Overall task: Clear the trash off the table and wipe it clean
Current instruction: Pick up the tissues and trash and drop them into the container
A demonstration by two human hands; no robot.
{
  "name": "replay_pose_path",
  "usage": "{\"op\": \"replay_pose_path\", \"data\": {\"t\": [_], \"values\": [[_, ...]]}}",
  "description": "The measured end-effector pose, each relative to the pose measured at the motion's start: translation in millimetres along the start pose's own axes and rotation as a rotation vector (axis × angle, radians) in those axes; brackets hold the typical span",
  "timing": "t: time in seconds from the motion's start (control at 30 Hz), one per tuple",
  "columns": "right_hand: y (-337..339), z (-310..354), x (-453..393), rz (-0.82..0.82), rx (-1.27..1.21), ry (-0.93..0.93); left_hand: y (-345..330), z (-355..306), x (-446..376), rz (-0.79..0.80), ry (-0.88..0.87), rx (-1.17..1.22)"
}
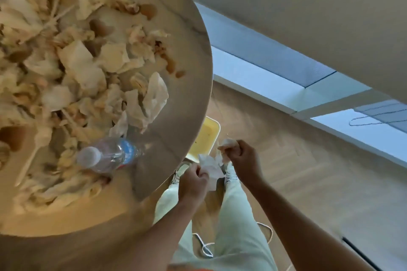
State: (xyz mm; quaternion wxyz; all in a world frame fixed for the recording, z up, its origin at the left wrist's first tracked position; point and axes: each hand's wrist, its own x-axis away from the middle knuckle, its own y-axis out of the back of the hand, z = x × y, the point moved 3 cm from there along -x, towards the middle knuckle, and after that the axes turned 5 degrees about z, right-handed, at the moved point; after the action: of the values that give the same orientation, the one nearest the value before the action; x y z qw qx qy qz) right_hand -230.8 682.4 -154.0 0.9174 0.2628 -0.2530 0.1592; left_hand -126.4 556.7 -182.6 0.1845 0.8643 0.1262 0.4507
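Left hand (193, 185) fingers pinching white tissue (210, 166), right hand (240, 156) gripping crumpled wad (228, 143), table (187, 99) litter blurred

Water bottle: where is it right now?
In the head view, the water bottle lies on its side near the table edge closest to the person, beside the napkin pile, left of both hands.

One bottle (110, 154), two hands (193, 182).
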Motion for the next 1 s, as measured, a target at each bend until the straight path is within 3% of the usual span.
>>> {"op": "replay_pose_path", "data": {"t": [0.2,0.37,0.73,1.0], "values": [[-9.0,-53.1,-72.8,0.191,0.158,-0.047,-44.4,14.0,-42.3,-0.152,0.244,0.217],[-39.3,-96.9,-130.3,0.261,0.208,-0.075,-77.8,32.6,-101.4,-0.219,0.308,0.308],[-122.0,-172.1,-226.9,0.344,0.238,-0.037,-120.6,109.0,-239.7,-0.241,0.369,0.329],[-149.1,-196.7,-251.8,0.466,0.355,-0.072,-135.7,135.6,-281.3,-0.118,0.413,0.489]]}}
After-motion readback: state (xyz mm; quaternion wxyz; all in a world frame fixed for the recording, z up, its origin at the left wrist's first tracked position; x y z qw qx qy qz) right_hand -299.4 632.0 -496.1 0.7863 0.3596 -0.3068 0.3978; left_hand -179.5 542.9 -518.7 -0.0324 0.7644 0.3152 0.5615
